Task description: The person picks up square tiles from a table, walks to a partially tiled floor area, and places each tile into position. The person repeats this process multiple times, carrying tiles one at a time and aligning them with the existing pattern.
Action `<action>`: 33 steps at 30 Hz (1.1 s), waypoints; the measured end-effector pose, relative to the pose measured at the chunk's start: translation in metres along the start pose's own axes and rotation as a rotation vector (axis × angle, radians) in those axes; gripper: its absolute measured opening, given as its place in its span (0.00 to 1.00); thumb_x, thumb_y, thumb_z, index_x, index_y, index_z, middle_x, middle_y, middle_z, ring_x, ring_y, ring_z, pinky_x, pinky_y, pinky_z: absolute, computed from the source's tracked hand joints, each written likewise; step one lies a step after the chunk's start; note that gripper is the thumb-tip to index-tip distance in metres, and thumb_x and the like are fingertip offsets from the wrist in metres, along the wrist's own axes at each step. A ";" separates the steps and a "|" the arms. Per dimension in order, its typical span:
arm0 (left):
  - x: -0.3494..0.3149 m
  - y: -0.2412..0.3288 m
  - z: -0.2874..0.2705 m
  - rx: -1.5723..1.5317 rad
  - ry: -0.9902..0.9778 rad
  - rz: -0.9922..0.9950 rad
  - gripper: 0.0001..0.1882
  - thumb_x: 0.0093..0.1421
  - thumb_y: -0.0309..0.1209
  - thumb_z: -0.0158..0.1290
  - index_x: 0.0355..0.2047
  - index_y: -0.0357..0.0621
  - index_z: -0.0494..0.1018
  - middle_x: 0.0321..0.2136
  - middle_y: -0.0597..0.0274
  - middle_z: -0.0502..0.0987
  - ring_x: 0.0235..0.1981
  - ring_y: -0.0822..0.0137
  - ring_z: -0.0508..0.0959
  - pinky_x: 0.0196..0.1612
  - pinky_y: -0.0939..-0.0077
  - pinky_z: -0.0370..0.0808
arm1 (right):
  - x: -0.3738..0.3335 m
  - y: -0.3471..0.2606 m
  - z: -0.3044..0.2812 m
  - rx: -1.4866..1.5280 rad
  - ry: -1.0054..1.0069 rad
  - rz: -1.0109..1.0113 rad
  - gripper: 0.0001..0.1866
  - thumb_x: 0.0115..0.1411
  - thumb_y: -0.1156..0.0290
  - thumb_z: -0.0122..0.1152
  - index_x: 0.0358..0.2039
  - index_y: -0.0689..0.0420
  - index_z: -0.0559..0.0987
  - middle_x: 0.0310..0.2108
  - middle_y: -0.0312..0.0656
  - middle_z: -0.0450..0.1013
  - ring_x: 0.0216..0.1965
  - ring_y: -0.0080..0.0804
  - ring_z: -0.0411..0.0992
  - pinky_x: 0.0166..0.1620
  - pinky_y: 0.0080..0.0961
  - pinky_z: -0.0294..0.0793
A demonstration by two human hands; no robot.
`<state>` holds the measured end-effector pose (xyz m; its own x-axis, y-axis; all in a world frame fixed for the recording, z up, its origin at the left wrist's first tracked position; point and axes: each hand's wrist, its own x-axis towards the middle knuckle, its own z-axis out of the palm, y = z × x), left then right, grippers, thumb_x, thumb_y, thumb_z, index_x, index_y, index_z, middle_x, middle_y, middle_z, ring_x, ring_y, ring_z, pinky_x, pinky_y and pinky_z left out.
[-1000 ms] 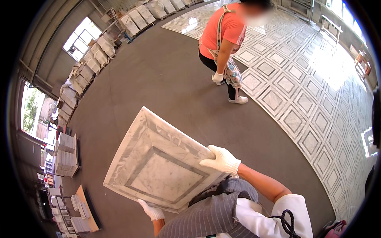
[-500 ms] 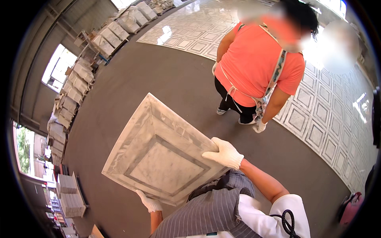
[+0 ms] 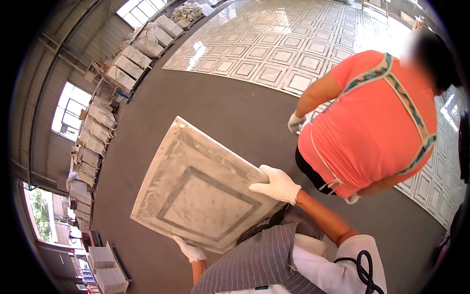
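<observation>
I carry a square marble tile, white with a grey inlaid frame, tilted in front of my striped apron. My right hand, in a white knit glove, grips its right edge with the thumb on the face. At the lower left edge, my gloved left hand holds the tile from below; most of its fingers are hidden behind the slab. Just beyond my right hand stands a co-worker in a coral shirt and patterned apron straps, bent forward, wearing white gloves.
Matching tiles form a laid floor panel at the far side and right. Wrapped bundles on pallets line the left wall. A pallet of stacked slabs stands at lower left. Grey floor lies between.
The co-worker has moved right and closer to me, bending further forward. My view has turned slightly, and the tile remains in both my hands at nearly the same tilt.
</observation>
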<state>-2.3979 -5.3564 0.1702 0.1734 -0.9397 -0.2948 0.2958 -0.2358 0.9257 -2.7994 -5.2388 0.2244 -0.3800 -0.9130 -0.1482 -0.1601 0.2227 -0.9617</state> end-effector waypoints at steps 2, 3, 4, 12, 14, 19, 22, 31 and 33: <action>0.005 0.000 0.037 -0.006 -0.002 0.003 0.36 0.66 0.54 0.40 0.65 0.42 0.52 0.64 0.57 0.55 0.63 0.57 0.58 0.63 0.61 0.57 | 0.040 -0.003 -0.021 -0.052 -0.047 -0.019 0.27 0.51 0.49 0.63 0.40 0.61 0.73 0.35 0.54 0.73 0.38 0.49 0.72 0.41 0.38 0.70; 0.013 0.002 0.053 0.016 0.020 0.005 0.36 0.66 0.54 0.39 0.65 0.42 0.51 0.65 0.57 0.55 0.63 0.57 0.58 0.64 0.61 0.56 | 0.055 -0.004 -0.029 -0.078 -0.072 -0.028 0.28 0.51 0.48 0.61 0.42 0.60 0.74 0.37 0.55 0.74 0.40 0.53 0.73 0.42 0.40 0.70; 0.022 0.005 0.070 0.038 0.041 0.007 0.36 0.66 0.55 0.39 0.65 0.42 0.51 0.65 0.57 0.54 0.63 0.57 0.58 0.64 0.61 0.56 | 0.067 -0.005 -0.034 -0.070 -0.059 -0.028 0.28 0.51 0.48 0.61 0.41 0.60 0.74 0.37 0.56 0.74 0.40 0.53 0.73 0.42 0.40 0.70; 0.121 0.010 0.206 0.163 -0.144 0.001 0.37 0.67 0.55 0.37 0.66 0.44 0.49 0.65 0.58 0.54 0.64 0.57 0.56 0.64 0.63 0.55 | 0.156 0.013 -0.078 0.079 0.126 0.045 0.23 0.51 0.55 0.66 0.36 0.62 0.73 0.31 0.50 0.73 0.35 0.36 0.72 0.40 0.32 0.71; 0.148 0.009 0.255 0.183 -0.208 -0.033 0.37 0.67 0.55 0.37 0.67 0.44 0.48 0.65 0.58 0.54 0.64 0.58 0.56 0.64 0.63 0.55 | 0.179 0.010 -0.095 0.029 0.159 0.102 0.25 0.52 0.52 0.63 0.39 0.61 0.73 0.35 0.54 0.74 0.39 0.49 0.74 0.42 0.36 0.72; 0.254 -0.018 0.363 0.155 -0.470 -0.075 0.37 0.65 0.55 0.40 0.65 0.43 0.51 0.64 0.59 0.55 0.63 0.59 0.58 0.64 0.63 0.56 | 0.245 0.026 -0.122 0.121 0.369 0.168 0.23 0.51 0.54 0.65 0.36 0.61 0.73 0.31 0.51 0.74 0.33 0.43 0.72 0.40 0.32 0.71; 0.315 -0.029 0.442 0.211 -0.569 -0.125 0.37 0.65 0.55 0.40 0.65 0.44 0.51 0.64 0.58 0.56 0.63 0.59 0.58 0.64 0.63 0.56 | 0.293 0.024 -0.135 0.194 0.509 0.210 0.22 0.51 0.55 0.66 0.35 0.61 0.73 0.31 0.50 0.74 0.32 0.40 0.72 0.39 0.31 0.71; 0.399 -0.066 0.629 0.434 -0.816 -0.254 0.32 0.67 0.51 0.40 0.62 0.40 0.58 0.59 0.58 0.64 0.58 0.62 0.64 0.61 0.67 0.61 | 0.357 0.023 -0.165 0.403 0.835 0.481 0.20 0.49 0.58 0.66 0.36 0.60 0.74 0.30 0.43 0.75 0.32 0.28 0.71 0.39 0.27 0.71; 0.410 -0.078 0.659 0.440 -0.852 -0.309 0.30 0.67 0.49 0.41 0.61 0.39 0.60 0.56 0.58 0.67 0.56 0.63 0.68 0.58 0.69 0.65 | 0.362 0.034 -0.170 0.428 0.900 0.477 0.19 0.50 0.60 0.66 0.36 0.60 0.75 0.30 0.40 0.75 0.33 0.25 0.70 0.39 0.25 0.71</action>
<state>-2.9689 -5.8864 0.1335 -0.6325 -0.6453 -0.4284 -0.1885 -0.4082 0.8932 -3.0970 -5.5042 0.1773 -0.8707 -0.1443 -0.4701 0.4418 0.1902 -0.8767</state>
